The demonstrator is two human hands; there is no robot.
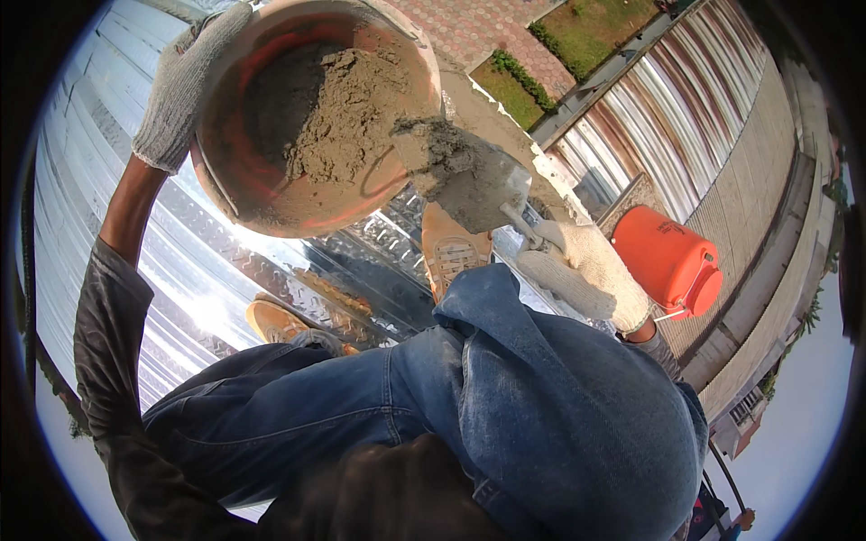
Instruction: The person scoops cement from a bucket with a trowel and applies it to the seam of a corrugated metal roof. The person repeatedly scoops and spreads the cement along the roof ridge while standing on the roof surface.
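Observation:
My left hand (pixel 183 88), in a grey knit glove, grips the rim of an orange bucket (pixel 236 194) tilted toward me, with grey wet mortar (pixel 329 117) inside. My right hand (pixel 588 270), also gloved, holds a metal trowel (pixel 469 180) by its handle. The trowel blade carries a lump of mortar and sits at the bucket's right rim. My knees in blue jeans (pixel 505 397) and tan shoes (pixel 451 248) are below, resting on shiny metal sheeting (pixel 207 288).
An orange plastic jug (pixel 669 260) stands to the right on a concrete ledge (pixel 758 225). Corrugated metal roofing (pixel 686 108) lies beyond. Far below are paved ground and green hedges (pixel 523 77).

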